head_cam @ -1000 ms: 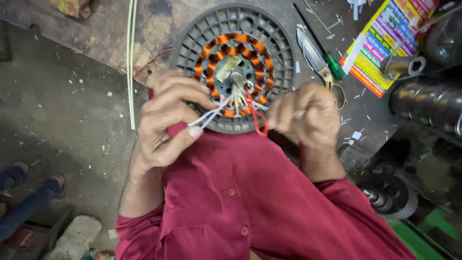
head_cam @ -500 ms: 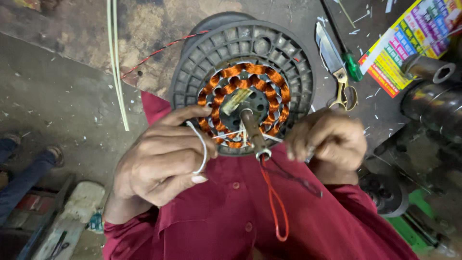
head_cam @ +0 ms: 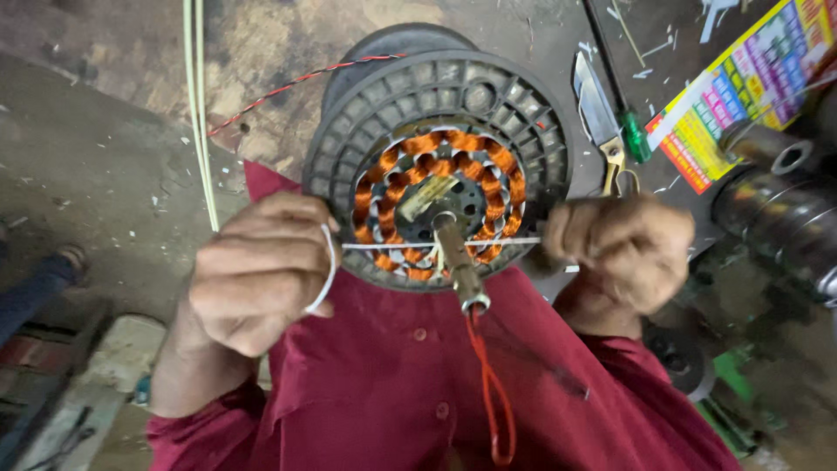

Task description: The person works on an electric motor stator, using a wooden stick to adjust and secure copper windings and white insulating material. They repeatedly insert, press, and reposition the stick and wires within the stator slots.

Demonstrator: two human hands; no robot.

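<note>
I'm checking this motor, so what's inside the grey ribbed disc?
Inside the grey ribbed disc sits a ring of copper windings around a metal shaft. A white cord crosses them; the lower windings are partly hidden behind it.

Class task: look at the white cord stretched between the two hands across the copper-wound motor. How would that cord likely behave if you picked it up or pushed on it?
The white cord is probably floppy: it curls around the left hand. It runs straight only where it is stretched toward the right hand, so pushing would likely buckle it. Being thin, it seems light.

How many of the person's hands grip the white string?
2: the left hand has the taut white string looped around a finger, and the right hand pulls its other end across the copper-wound stator.
</note>
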